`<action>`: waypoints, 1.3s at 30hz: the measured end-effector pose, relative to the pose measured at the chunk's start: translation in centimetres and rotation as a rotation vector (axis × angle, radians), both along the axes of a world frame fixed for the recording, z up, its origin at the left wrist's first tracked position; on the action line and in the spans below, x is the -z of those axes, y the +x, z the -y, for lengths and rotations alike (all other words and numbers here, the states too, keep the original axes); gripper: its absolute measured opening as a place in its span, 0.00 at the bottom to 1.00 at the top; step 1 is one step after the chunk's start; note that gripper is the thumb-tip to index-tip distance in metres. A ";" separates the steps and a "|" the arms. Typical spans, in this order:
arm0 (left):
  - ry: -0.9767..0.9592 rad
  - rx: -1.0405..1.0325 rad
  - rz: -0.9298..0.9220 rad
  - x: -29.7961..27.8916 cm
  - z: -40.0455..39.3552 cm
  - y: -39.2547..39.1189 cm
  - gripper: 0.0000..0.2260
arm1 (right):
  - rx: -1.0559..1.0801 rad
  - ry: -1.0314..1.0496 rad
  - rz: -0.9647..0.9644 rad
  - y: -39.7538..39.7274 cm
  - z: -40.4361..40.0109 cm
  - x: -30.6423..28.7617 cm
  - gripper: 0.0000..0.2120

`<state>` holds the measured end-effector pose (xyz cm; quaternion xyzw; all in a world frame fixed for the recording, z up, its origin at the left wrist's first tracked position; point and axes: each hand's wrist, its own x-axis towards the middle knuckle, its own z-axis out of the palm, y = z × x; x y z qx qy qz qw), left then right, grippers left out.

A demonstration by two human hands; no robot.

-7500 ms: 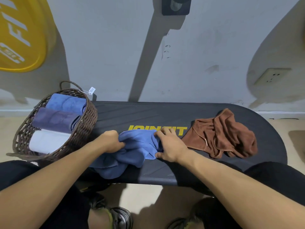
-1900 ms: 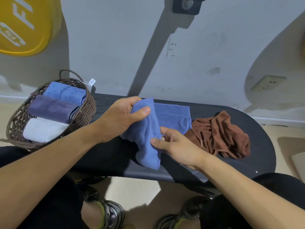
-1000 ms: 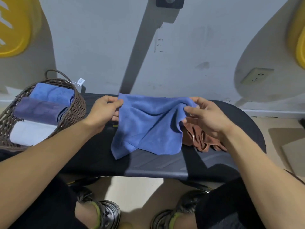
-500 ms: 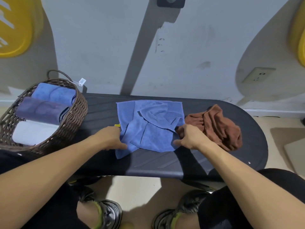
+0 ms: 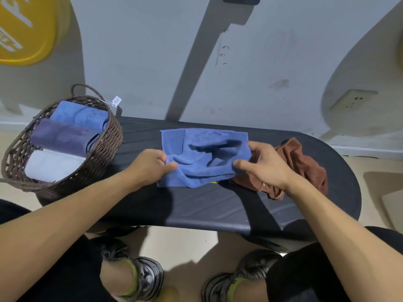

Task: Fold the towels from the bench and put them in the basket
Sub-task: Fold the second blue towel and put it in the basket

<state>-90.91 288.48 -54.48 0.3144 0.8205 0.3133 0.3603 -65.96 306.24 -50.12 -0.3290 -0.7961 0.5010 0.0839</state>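
1. We see a soft blue microfibre towel [image 5: 205, 156] lying on the dark oval plastic bench [image 5: 218, 205], its far edge flat and its near part bunched and raised between both hands.
2. Our left hand [image 5: 150, 166] pinches the towel's left end, thumb against curled fingers; the fingertips are hidden in the cloth.
3. Our right hand [image 5: 265, 165] pinches the right end between thumb and forefinger; the other fingers sit behind the fold.
4. A crumpled rust-brown towel [image 5: 305, 168] lies just right of the blue one, partly covered by the right wrist.
5. The dark woven wicker basket [image 5: 104, 149] sits at the bench's left end, holding three folded towels: blue, purple, white. Its paper tag is unreadable.
6. Yellow lettering under the blue towel is almost wholly covered.
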 end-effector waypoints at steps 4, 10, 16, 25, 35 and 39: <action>0.104 -0.096 0.356 -1.8 0.7 0.1 0.11 | 0.033 0.013 -0.039 1.5 -0.7 -1.4 0.10; -0.030 -0.064 0.304 -0.1 3.0 1.4 0.09 | 0.021 -0.003 0.235 3.9 -2.5 -0.6 0.19; -0.209 -0.002 0.195 3.3 6.1 3.5 0.10 | -0.068 -0.254 0.811 4.9 -3.1 2.9 0.12; -0.293 0.087 0.032 4.2 6.7 3.9 0.20 | 0.080 0.458 0.584 -1.3 -1.1 1.3 0.08; -0.248 0.061 0.226 6.4 7.4 2.6 0.13 | -0.095 0.398 0.458 -16.9 0.2 5.3 0.11; -0.295 0.145 0.296 7.0 7.9 1.9 0.07 | -0.096 0.382 0.453 -20.4 -1.2 7.4 0.17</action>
